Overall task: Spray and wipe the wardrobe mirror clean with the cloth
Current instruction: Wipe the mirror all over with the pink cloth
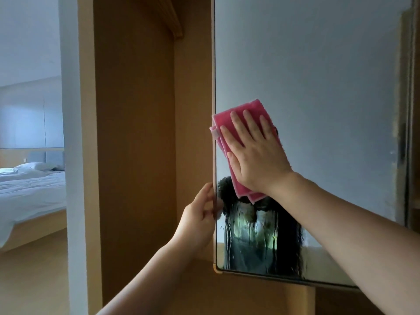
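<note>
Pink cloth (254, 106) is pressed flat against the mirror (318, 76), near its left edge, by the right grip (256, 155). Its fingers are spread straight over the fabric, and nothing is pinched. The mirror's left edge is held by the left grip (197, 219), with fingers curled round the rim (seemingly to steady the panel).

The coming stroke is judged to turn on one relation. The wet streaks (250, 228) lie directly below the cloth and run down toward the lower left corner. A downward pull would therefore be called for, along the cloth's long axis, which stands nearly upright and leans slightly. The right grip is on the cloth, just above the top of the streaks, and the left is just beside them at the edge.

Counted: one cloth, one mirror, two grips and one streaked patch. No spray bottle is seen. Past the wardrobe (136, 133), one bed (29, 187) is seen.
</note>
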Action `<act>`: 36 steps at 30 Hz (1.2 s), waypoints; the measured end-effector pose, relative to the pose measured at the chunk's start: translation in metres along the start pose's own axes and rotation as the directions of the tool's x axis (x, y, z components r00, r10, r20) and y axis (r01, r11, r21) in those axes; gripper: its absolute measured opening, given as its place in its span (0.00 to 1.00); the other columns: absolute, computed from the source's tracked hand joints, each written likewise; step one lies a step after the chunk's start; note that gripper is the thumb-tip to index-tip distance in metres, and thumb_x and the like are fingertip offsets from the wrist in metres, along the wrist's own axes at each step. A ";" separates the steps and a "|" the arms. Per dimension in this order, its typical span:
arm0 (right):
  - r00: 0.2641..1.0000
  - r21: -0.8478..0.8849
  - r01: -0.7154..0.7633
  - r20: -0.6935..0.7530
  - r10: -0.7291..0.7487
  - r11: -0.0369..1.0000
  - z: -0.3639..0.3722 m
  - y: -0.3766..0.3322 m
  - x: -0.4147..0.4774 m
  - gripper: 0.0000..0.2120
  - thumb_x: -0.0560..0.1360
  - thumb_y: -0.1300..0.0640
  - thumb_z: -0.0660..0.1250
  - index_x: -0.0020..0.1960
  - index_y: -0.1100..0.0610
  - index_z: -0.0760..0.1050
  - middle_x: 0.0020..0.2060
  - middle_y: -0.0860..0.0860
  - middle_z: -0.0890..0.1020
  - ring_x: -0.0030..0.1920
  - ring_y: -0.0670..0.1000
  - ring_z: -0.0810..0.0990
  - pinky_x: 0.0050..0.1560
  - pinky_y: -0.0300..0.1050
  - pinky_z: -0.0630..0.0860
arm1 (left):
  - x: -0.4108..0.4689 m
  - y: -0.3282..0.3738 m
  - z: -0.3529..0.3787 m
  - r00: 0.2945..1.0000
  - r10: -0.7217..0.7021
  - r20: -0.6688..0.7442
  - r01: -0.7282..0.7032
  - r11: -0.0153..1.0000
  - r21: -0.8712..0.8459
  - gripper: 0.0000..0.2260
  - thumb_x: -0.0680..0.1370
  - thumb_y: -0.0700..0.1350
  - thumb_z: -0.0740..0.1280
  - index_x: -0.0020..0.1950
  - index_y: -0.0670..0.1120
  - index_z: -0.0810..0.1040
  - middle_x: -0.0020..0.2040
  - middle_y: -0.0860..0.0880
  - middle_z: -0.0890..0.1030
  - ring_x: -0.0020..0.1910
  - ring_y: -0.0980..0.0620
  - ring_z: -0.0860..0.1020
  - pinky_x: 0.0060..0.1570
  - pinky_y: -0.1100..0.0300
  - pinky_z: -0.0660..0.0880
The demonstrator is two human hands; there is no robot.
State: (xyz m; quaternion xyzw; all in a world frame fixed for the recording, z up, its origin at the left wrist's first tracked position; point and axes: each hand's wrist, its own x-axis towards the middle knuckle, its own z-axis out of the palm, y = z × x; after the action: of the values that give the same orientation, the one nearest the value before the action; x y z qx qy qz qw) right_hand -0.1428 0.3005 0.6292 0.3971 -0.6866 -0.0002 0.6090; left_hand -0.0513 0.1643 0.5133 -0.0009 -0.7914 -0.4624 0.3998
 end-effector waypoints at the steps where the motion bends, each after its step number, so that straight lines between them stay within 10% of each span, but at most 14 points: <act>1: 1.000 -0.008 0.002 0.004 -0.002 1.000 0.001 0.000 0.000 0.27 0.80 0.49 0.48 0.76 0.56 0.61 0.75 0.62 0.62 0.76 0.65 0.57 0.75 0.65 0.49 | -0.004 -0.004 0.001 1.000 0.003 0.002 -0.003 1.000 0.011 0.29 0.76 0.28 0.55 0.74 0.49 0.64 0.46 0.70 0.78 0.48 0.71 0.77 0.47 0.72 0.75; 7: 1.000 -0.046 -0.005 -0.007 0.005 0.999 0.006 0.004 0.000 0.27 0.81 0.48 0.47 0.77 0.56 0.59 0.76 0.61 0.59 0.77 0.64 0.54 0.76 0.64 0.46 | -0.006 -0.010 0.004 1.000 0.004 -0.014 -0.005 0.995 -0.102 0.30 0.74 0.23 0.54 0.70 0.47 0.71 0.55 0.50 0.83 0.55 0.57 0.80 0.58 0.59 0.76; 12: 1.000 -0.053 -0.025 -0.007 0.025 0.998 0.011 -0.001 -0.001 0.27 0.81 0.48 0.45 0.78 0.56 0.57 0.77 0.61 0.58 0.77 0.64 0.54 0.76 0.64 0.47 | -0.004 -0.016 0.003 1.000 0.007 0.002 -0.006 0.992 -0.124 0.38 0.72 0.22 0.53 0.61 0.66 0.72 0.54 0.54 0.83 0.56 0.55 0.80 0.59 0.55 0.75; 36: 0.991 0.050 -0.132 -0.016 0.133 0.990 0.052 -0.083 -0.114 0.31 0.82 0.43 0.51 0.80 0.56 0.51 0.78 0.58 0.54 0.78 0.62 0.48 0.76 0.63 0.46 | -0.015 -0.009 -0.004 0.980 0.156 0.123 -0.151 0.987 -0.044 0.30 0.75 0.27 0.57 0.71 0.54 0.69 0.54 0.55 0.82 0.54 0.54 0.81 0.53 0.55 0.79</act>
State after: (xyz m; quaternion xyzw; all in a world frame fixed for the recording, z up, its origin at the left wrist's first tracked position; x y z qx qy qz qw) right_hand -0.1478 0.2807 0.4801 0.3651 -0.7056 0.0608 0.6042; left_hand -0.0417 0.1615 0.4979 -0.0982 -0.8045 -0.4428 0.3835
